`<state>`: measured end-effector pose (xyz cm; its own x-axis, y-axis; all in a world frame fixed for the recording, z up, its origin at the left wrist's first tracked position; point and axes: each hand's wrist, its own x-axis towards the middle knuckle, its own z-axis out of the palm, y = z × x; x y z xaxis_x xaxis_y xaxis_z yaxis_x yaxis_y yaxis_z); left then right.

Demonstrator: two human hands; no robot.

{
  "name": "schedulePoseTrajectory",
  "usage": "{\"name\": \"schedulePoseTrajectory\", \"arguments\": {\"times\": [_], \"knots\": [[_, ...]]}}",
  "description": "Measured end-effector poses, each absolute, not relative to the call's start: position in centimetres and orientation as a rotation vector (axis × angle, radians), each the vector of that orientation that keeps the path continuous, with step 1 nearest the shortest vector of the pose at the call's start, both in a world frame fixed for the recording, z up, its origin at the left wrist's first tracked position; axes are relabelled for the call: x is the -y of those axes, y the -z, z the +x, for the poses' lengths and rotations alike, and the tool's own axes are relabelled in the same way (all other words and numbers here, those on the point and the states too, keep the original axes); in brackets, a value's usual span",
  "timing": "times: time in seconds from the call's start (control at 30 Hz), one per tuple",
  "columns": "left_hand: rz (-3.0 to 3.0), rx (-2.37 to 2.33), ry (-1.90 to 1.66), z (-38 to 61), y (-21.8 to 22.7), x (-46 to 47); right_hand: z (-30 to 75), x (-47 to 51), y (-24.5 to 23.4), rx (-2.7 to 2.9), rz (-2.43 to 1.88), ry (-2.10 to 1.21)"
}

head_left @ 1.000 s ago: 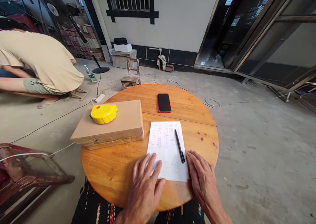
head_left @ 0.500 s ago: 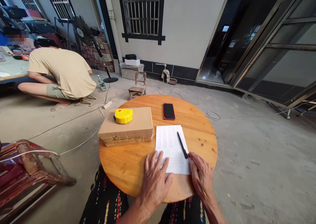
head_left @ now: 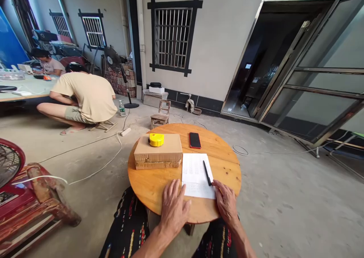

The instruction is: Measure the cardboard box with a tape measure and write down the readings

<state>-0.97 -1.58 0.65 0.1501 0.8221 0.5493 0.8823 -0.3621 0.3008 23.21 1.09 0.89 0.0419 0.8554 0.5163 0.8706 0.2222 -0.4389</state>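
A white sheet of paper (head_left: 196, 174) with rows of writing lies on the round wooden table (head_left: 148, 189). My left hand (head_left: 174, 205) rests palm down by its lower left corner, fingers stretched out and holding nothing. At the sheet's right edge lies my right hand (head_left: 226, 201), fingers slightly bent, fingertips beside the lower end of a black pen (head_left: 206, 173). The pen rests on the paper, not gripped. Left of the paper sits a closed cardboard box (head_left: 159, 157) with a yellow tape measure (head_left: 156, 139) on top. Behind the paper is a phone (head_left: 195, 140) with a red edge.
A small wooden chair (head_left: 160, 115) stands beyond the table. At left are a red fan (head_left: 11, 167) on a worn wooden stool (head_left: 48, 189) and cables on the floor. Farther off, a person in a pale yellow shirt (head_left: 85, 95) crouches on a low stool near another table (head_left: 25, 95).
The head view has tilted up, showing more of the wall, the door and a second person at the far left. My right fingertips are nearer the pen's lower end; my left hand stays flat.
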Motion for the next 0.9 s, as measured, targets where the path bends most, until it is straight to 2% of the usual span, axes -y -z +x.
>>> {"name": "schedulePoseTrajectory", "arguments": {"times": [0.5,0.67,0.9], "knots": [[-2.294,1.502,0.687,-3.0,0.7,1.4,22.9,-0.5,0.9,1.655,-1.477,0.02],[-2.28,1.391,0.575,-3.3,0.7,1.0,22.6,-0.5,0.3,1.653,-1.482,0.168],[-2.345,1.472,0.509,-3.2,0.6,1.3,23.0,-0.6,-0.9,1.726,-1.469,0.164]]}}
